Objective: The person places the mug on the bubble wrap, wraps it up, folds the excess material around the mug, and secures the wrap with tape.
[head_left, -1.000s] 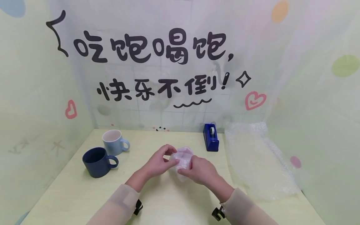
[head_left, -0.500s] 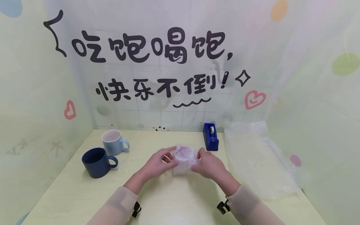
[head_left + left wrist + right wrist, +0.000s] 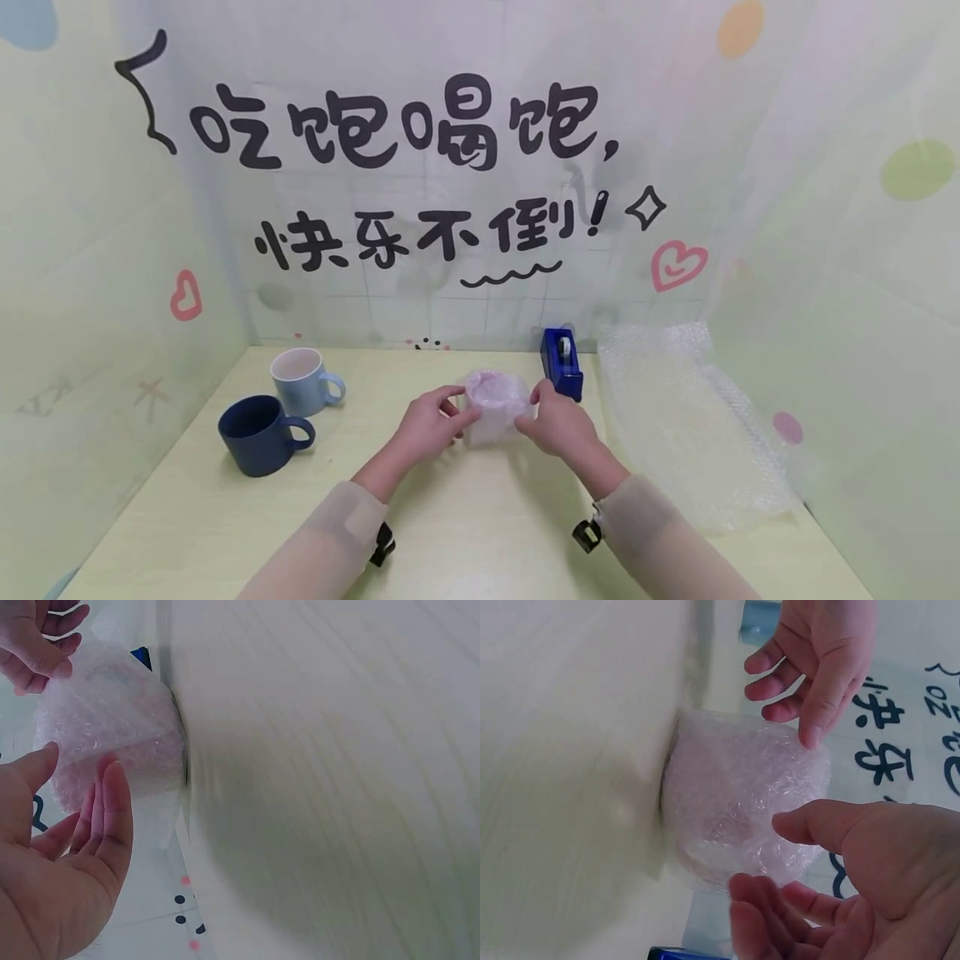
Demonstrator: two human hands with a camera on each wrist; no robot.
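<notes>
A pink mug (image 3: 495,410) wrapped in bubble wrap stands upright on the table, its round rim showing through the film in the head view. My left hand (image 3: 431,425) holds its left side, thumb toward me and fingers round the far side. On the right, my right hand (image 3: 560,423) grips the wrapped side that bulges out, thumb in front. In the left wrist view the film on the mug (image 3: 112,727) lies in creases and overlapping layers. From the right wrist, both thumbs show at the wrapped mug (image 3: 739,787), with its base at the table.
A dark blue mug (image 3: 255,437) and a light blue mug (image 3: 298,387) stand at the left. Behind my right hand is a blue tape dispenser (image 3: 561,360). A sheet of bubble wrap (image 3: 690,433) lies flat along the right side, and a printed curtain (image 3: 450,317) closes off the back.
The wrapped mug has turned upright from a tilt between my hands and moved away from me, toward the back. My right hand has shifted outward to its right side.
</notes>
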